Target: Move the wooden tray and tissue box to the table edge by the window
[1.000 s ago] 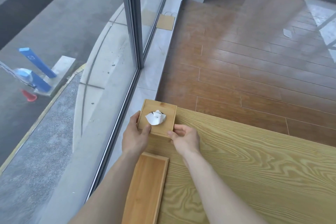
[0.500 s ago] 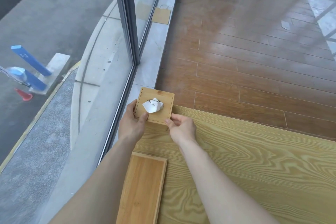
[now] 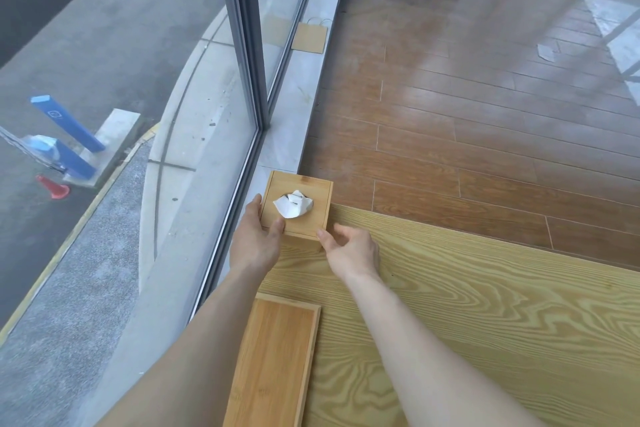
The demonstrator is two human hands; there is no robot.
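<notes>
A square bamboo tissue box (image 3: 311, 215) with a white tissue poking out of its top stands at the table's far left corner, right by the window. My left hand (image 3: 256, 239) grips its left side, thumb on the lid. My right hand (image 3: 353, 248) has its fingertips against the box's near right corner. The long wooden tray (image 3: 273, 364) lies flat along the table's left edge, nearer to me, between my two forearms and apart from the box.
The light wood-grain table (image 3: 485, 322) fills the lower right. A floor-to-ceiling window with a grey frame (image 3: 242, 45) runs along the left over a pale sill (image 3: 294, 107). Beyond the table is brown plank floor, with a paper bag (image 3: 310, 36) against the glass.
Both hands stay on the tissue box at the corner. My right hand has loosened from gripping the box's near edge to touching its corner with the fingertips.
</notes>
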